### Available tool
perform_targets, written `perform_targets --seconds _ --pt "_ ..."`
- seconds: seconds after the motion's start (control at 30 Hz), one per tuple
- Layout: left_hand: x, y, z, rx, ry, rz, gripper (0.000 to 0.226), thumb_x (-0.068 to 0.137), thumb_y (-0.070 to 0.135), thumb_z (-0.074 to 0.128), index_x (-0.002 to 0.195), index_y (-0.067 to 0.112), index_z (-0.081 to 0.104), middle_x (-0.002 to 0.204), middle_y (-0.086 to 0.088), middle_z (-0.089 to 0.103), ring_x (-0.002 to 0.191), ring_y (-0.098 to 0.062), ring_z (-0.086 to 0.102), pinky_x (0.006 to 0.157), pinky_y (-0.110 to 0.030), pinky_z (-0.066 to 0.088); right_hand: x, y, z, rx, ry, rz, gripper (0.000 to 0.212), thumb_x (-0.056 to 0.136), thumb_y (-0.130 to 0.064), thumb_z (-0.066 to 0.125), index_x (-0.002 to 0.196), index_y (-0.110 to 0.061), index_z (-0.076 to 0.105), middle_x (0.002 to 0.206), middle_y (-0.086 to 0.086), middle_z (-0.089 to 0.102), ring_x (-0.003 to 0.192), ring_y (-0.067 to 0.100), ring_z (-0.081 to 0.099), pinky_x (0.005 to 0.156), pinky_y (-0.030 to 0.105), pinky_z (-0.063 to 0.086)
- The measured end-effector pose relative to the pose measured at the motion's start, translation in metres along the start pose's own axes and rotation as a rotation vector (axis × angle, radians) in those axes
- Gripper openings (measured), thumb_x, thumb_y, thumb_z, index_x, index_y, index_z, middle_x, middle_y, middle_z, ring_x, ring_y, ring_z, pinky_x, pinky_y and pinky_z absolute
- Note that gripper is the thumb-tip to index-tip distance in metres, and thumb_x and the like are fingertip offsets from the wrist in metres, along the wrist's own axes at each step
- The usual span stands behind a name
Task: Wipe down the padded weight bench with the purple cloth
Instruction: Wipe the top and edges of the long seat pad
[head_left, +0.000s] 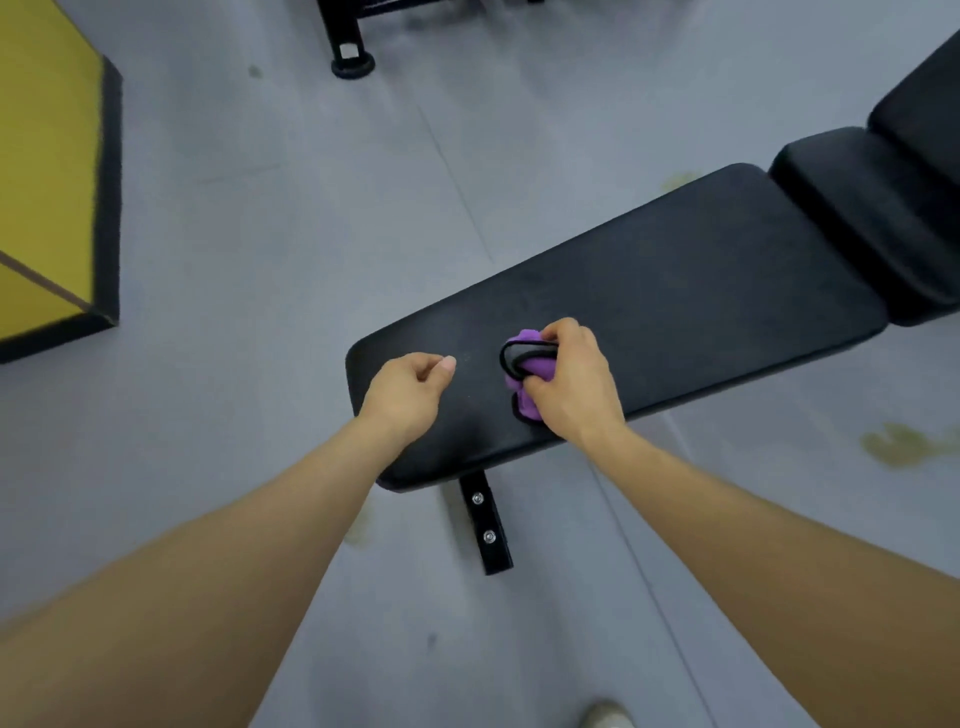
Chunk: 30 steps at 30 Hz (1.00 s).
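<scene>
A: Where is the cloth (527, 364) being kept?

B: It is being held bunched in the right hand (569, 382), pressed onto the bench (675, 291) near its close end. The fingers are being curled round it, probably so that a thick wad, not a loose sheet, is being pushed against the padding.

A: And the left hand (410, 387)?

B: It is being held over the near corner of the pad, just beside the cloth, fingers curled with the thumb out, and nothing is being gripped. Whether it is being rested on the pad cannot be told. It is likely being kept close for balance.

A: How much is being left?

B: By judgement, most of it: the long pad is stretching away to the right, and the raised back pads (872, 208) beyond are lying well apart from the cloth.
</scene>
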<state>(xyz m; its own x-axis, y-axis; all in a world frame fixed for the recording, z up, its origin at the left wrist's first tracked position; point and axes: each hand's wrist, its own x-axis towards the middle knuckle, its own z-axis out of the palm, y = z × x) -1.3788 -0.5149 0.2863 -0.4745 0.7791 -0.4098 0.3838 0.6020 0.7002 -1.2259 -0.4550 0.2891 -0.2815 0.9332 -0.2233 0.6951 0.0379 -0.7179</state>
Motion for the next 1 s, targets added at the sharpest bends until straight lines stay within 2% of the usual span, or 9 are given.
perform_targets --seconds 0.13,0.2,0.27,0.33,0.37,0.47,0.67,0.77,1.0 --pt "-0.009 0.048 0.005 -0.043 -0.076 -0.038 0.039 0.097 0.038 0.044 0.126 0.015 0.057 0.122 0.001 0.06 0.116 -0.017 0.052 0.089 -0.022 0.034 -0.006 -0.011 -0.049 -0.025 -0.003 0.073 0.03 0.084 -0.009 0.06 0.112 -0.015 0.049 0.119 0.006 0.046 0.1 0.029 0.056 0.083 0.043 0.05" --pt "-0.005 0.064 0.004 -0.054 -0.126 -0.039 0.032 0.097 0.039 0.043 0.118 0.02 0.059 0.102 0.005 0.059 0.102 -0.015 0.051 0.081 -0.02 0.037 -0.001 -0.02 -0.063 -0.009 0.014 0.096 0.027 0.085 -0.006 0.056 0.11 -0.016 0.051 0.117 0.005 0.046 0.091 0.029 0.06 0.079 0.042 0.053" --pt "0.003 0.075 -0.001 -0.072 -0.161 -0.035 0.026 0.097 0.04 0.043 0.107 0.022 0.058 0.088 0.007 0.055 0.092 -0.014 0.05 0.071 -0.021 0.039 0.008 -0.03 -0.069 -0.015 0.034 0.101 0.024 0.088 -0.005 0.053 0.109 -0.017 0.053 0.113 0.001 0.044 0.079 0.019 0.059 0.064 0.021 0.053" --pt "0.019 0.08 -0.012 -0.095 -0.206 -0.029 0.033 0.097 0.043 0.042 0.114 0.02 0.06 0.095 0.005 0.058 0.096 -0.014 0.053 0.08 -0.024 0.043 0.018 -0.044 -0.069 -0.033 0.05 0.113 0.022 0.091 -0.005 0.052 0.11 -0.016 0.055 0.109 -0.003 0.037 0.069 0.008 0.051 0.054 0.007 0.045" --pt "0.03 0.08 -0.018 -0.103 -0.231 -0.032 0.038 0.096 0.044 0.042 0.118 0.019 0.059 0.099 0.005 0.058 0.1 -0.014 0.054 0.088 -0.027 0.045 0.024 -0.053 -0.066 -0.033 0.063 0.123 0.021 0.091 -0.006 0.052 0.11 -0.015 0.055 0.109 -0.003 0.035 0.07 0.008 0.05 0.06 0.006 0.046" --pt "0.061 0.078 -0.043 -0.123 -0.29 -0.028 0.036 0.096 0.045 0.043 0.112 0.017 0.061 0.101 0.002 0.06 0.103 -0.016 0.056 0.097 -0.037 0.047 0.041 -0.079 -0.049 -0.026 0.116 0.199 0.022 0.092 -0.007 0.052 0.113 -0.013 0.057 0.109 -0.001 0.035 0.085 0.017 0.05 0.083 0.028 0.047" --pt "0.116 0.07 -0.118 -0.086 -0.467 0.002 0.04 0.096 0.037 0.047 0.119 0.006 0.059 0.125 -0.014 0.06 0.118 -0.032 0.054 0.1 -0.041 0.043 0.069 -0.138 0.001 0.058 0.192 0.354 0.024 0.093 -0.011 0.052 0.116 -0.011 0.058 0.115 0.009 0.053 0.089 0.016 0.048 0.076 0.026 0.038" --pt "0.14 0.079 -0.138 -0.065 -0.528 0.048 0.036 0.097 0.03 0.047 0.122 0.006 0.058 0.127 -0.015 0.059 0.121 -0.029 0.053 0.1 -0.035 0.043 0.085 -0.167 0.014 0.166 0.252 0.406 0.021 0.094 -0.012 0.052 0.115 -0.009 0.053 0.11 0.006 0.056 0.089 0.017 0.049 0.075 0.026 0.038" --pt "0.18 0.112 -0.119 0.004 -0.643 0.151 0.032 0.098 0.028 0.046 0.12 0.011 0.059 0.115 -0.007 0.065 0.094 -0.015 0.056 0.088 -0.03 0.045 0.127 -0.168 0.005 0.339 0.364 0.505 0.021 0.096 -0.017 0.05 0.116 -0.01 0.051 0.106 0.004 0.058 0.09 0.017 0.052 0.076 0.028 0.039"
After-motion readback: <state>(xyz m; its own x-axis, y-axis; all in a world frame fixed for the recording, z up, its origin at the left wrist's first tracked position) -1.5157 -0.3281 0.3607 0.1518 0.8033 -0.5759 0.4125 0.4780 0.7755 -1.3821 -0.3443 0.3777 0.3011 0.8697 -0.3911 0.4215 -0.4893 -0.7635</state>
